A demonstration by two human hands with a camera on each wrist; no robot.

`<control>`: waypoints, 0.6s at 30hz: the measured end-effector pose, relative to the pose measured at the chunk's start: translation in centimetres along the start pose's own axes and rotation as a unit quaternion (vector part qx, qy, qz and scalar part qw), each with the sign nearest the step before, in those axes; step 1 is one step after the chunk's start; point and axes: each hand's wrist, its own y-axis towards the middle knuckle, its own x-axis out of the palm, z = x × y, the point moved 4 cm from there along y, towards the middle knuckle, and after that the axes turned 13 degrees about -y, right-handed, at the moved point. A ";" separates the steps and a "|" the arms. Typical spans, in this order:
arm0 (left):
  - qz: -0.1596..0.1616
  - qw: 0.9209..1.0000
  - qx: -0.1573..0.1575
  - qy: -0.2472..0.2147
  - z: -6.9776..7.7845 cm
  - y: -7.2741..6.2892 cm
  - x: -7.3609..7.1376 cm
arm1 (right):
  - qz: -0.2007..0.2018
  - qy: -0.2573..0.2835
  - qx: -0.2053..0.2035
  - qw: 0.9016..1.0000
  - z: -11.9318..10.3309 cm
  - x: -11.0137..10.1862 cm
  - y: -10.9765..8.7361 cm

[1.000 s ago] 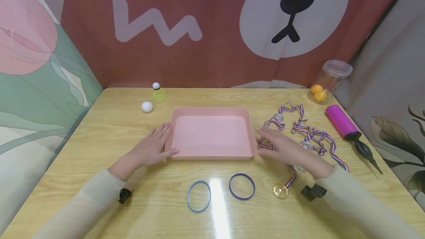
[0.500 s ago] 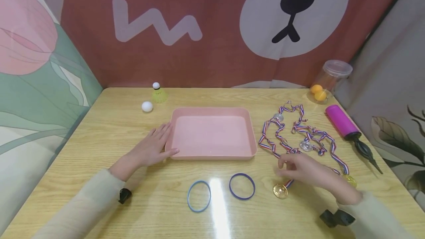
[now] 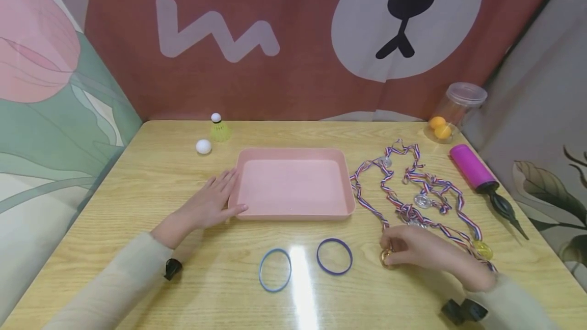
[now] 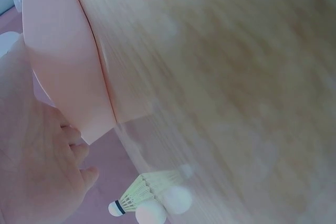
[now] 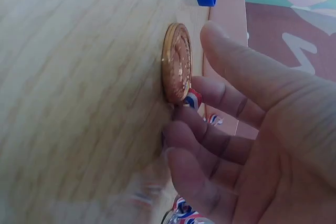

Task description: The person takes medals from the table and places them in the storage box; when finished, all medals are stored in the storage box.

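My left hand (image 3: pixel 211 202) rests at the left side of a shallow pink tray (image 3: pixel 293 216), fingers straight along the outer wall and thumb over the front corner. In the left wrist view, its fingertips lie beside the tray wall (image 4: pixel 68 61). My right hand (image 3: pixel 417 248) is low over the table at the right front, with thumb and fingers curled around a gold medal (image 5: pixel 178 64). The medal's red, white and blue ribbon (image 5: pixel 193 99) shows between the fingers. In the head view the thumb and fingers partly cover the medal.
Several tangled medal ribbons (image 3: pixel 410 213) lie right of the tray. A light blue band (image 3: pixel 261 269) and dark blue band (image 3: pixel 318 258) lie in front. Behind are a shuttlecock (image 3: pixel 220 130), white ball (image 3: pixel 204 146), clear jar (image 3: pixel 451 108) with orange balls, and pink pump (image 3: pixel 472 167).
My right hand left the tray's right side, moved right and toward me, and closed around the gold medal. The ribbon loop shifted left against the tray. My left hand stayed put.
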 end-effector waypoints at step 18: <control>0.000 1.000 -0.002 0.000 0.0 0.0 0.0 | 0.048 -0.041 0.087 0.994 1.0 -0.2 0.5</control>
